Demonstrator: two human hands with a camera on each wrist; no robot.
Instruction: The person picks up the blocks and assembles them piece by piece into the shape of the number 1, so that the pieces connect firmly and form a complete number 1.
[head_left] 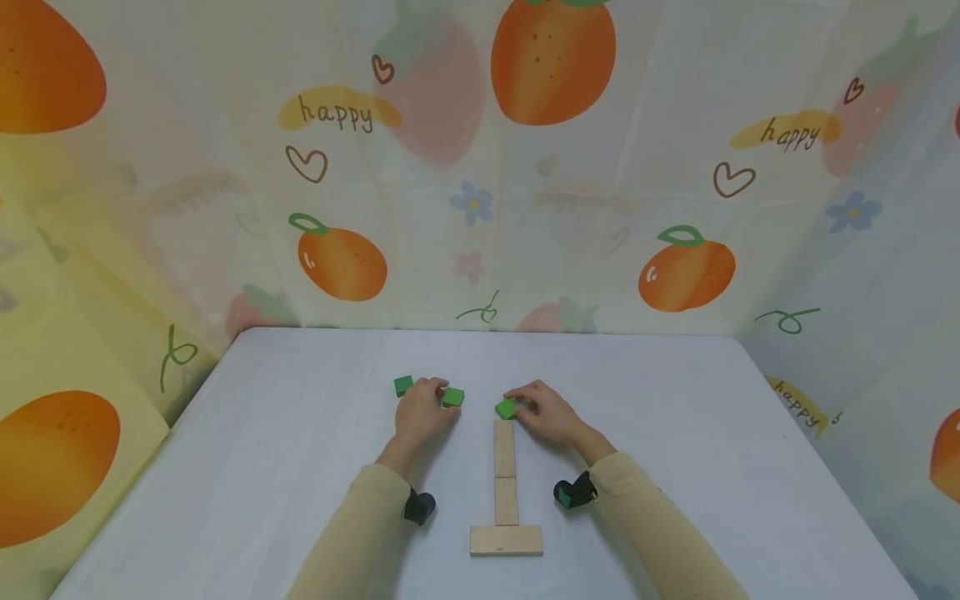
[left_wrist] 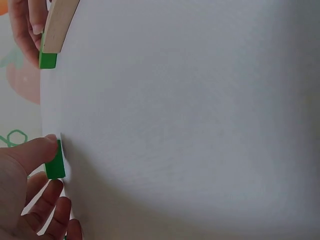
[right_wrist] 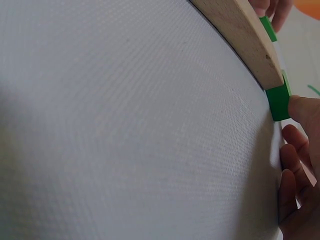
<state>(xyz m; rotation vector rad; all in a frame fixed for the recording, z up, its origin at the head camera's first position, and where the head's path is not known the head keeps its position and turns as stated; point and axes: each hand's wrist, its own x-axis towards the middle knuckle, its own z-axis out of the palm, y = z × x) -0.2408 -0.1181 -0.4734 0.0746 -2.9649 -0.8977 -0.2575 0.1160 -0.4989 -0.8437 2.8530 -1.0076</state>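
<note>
My left hand (head_left: 422, 412) pinches a small green block (head_left: 453, 397) between thumb and fingers; the left wrist view shows the thumb against this green block (left_wrist: 56, 162). Across from it, my right hand (head_left: 549, 412) holds another green block (head_left: 506, 408) by its right side, right at the far end of a row of two light wooden blocks. In the right wrist view the thumb presses on that green block (right_wrist: 280, 100), whose edge meets the wooden block (right_wrist: 245, 42). A third, darker green block (head_left: 403, 385) lies just behind the left hand's knuckles, partly covered.
The far wooden block (head_left: 505, 448) and near wooden block (head_left: 506, 500) lie end to end, running towards the body. Crosswise below them is a wider wooden block (head_left: 506, 541). A white-covered table (head_left: 285, 433) meets a fruit-printed curtain (head_left: 420, 292) at the back.
</note>
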